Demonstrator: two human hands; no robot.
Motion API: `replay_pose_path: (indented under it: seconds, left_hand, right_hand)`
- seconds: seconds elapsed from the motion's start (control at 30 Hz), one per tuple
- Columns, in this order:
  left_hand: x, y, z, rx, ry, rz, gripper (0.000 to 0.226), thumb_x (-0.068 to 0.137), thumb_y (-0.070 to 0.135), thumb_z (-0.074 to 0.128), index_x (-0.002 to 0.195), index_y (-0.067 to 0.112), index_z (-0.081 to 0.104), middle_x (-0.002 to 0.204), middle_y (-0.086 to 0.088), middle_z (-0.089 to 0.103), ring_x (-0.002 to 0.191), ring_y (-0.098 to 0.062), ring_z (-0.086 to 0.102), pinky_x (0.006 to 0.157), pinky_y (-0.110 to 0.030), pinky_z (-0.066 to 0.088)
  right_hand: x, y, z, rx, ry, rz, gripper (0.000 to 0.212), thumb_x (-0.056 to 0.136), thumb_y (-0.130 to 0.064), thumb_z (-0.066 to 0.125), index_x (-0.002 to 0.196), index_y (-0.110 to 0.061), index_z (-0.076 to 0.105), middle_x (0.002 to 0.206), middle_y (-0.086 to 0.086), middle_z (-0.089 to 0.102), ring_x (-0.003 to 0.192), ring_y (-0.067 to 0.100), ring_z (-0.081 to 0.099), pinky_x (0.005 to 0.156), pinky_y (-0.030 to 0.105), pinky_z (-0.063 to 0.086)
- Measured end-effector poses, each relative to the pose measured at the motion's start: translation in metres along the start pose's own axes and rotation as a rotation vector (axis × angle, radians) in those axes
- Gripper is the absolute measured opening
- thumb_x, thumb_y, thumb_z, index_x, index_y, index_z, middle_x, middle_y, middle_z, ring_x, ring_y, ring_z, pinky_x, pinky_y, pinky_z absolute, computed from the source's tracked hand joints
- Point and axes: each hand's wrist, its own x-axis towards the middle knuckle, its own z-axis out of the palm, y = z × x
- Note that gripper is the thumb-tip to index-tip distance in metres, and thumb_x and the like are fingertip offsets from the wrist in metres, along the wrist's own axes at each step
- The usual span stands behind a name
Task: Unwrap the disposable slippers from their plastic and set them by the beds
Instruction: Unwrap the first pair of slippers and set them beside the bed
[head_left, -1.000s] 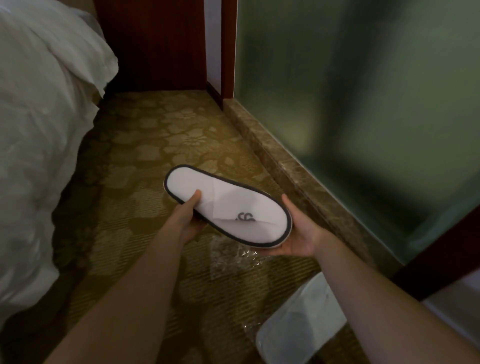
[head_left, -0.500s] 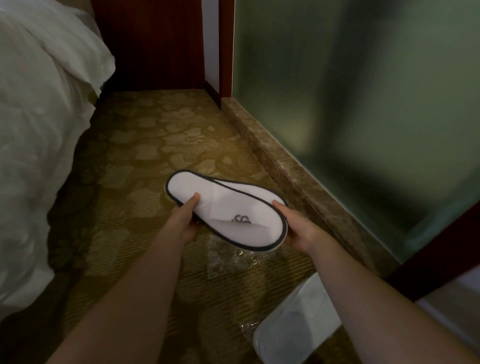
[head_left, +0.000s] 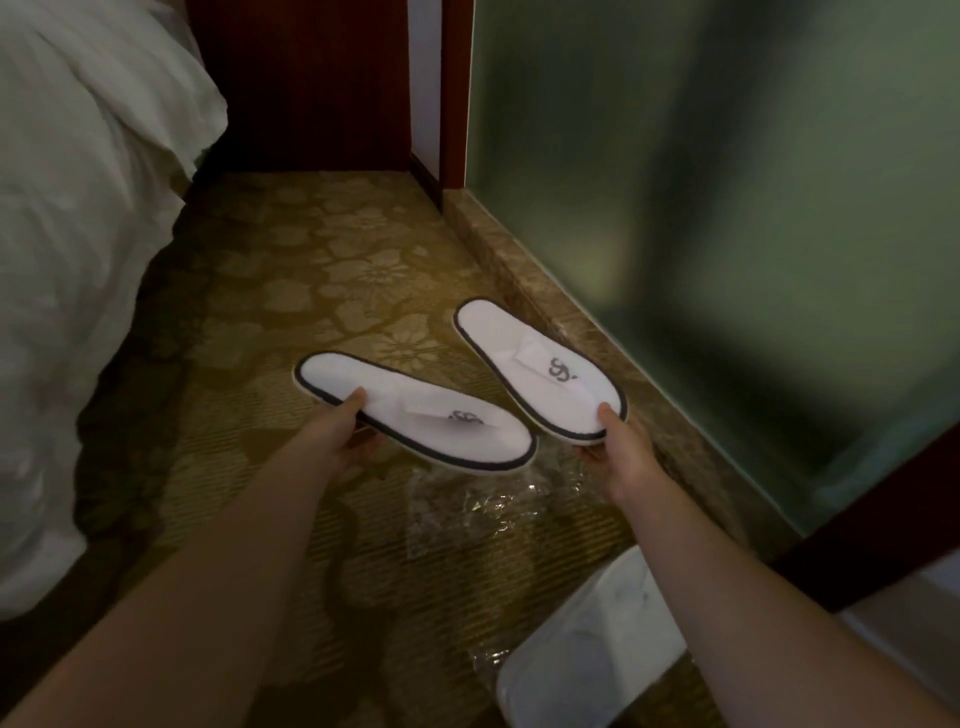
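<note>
Slippers white, dark-edged, logo on strap | left hand grip clamped on left slipper | right hand grip clamped on right slipper

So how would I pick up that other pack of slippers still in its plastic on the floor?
Take the wrapped slipper pack by its long edges, hand coming down from above. It lies flat on the carpet, long and narrow, so fingers can span its width. The plastic looks slippery, so pinch firmly. Both hands are busy now: left hand and right hand each hold an unwrapped slipper.
</note>
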Motion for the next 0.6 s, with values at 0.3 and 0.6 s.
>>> replay_pose_path:
  seconds: [0.3,0.6]
  left_hand:
    - [-0.030,-0.039,-0.031,-0.010,-0.010,0.077,0.040,0.098,0.018,0.044,0.135,0.005,0.042,0.114,-0.014,0.057,0.085,-0.023,0.059,0.053,-0.034,0.057]
    - [-0.044,-0.104,-0.116,-0.229,0.202,-0.026,0.037,0.097,0.012,0.046,0.133,0.005,0.044,0.113,-0.014,0.061,0.095,-0.026,0.060,0.074,-0.037,0.054]
  right_hand:
    - [0.009,0.021,0.015,-0.160,-0.040,-0.002,0.040,0.095,-0.016,0.050,0.135,-0.015,0.047,0.130,0.013,0.055,0.104,0.026,0.056,0.083,0.040,0.052]
    - [0.009,0.063,0.058,-0.339,-0.154,0.037,0.038,0.095,-0.008,0.046,0.133,-0.014,0.045,0.121,0.011,0.056,0.102,0.025,0.052,0.074,0.037,0.051]
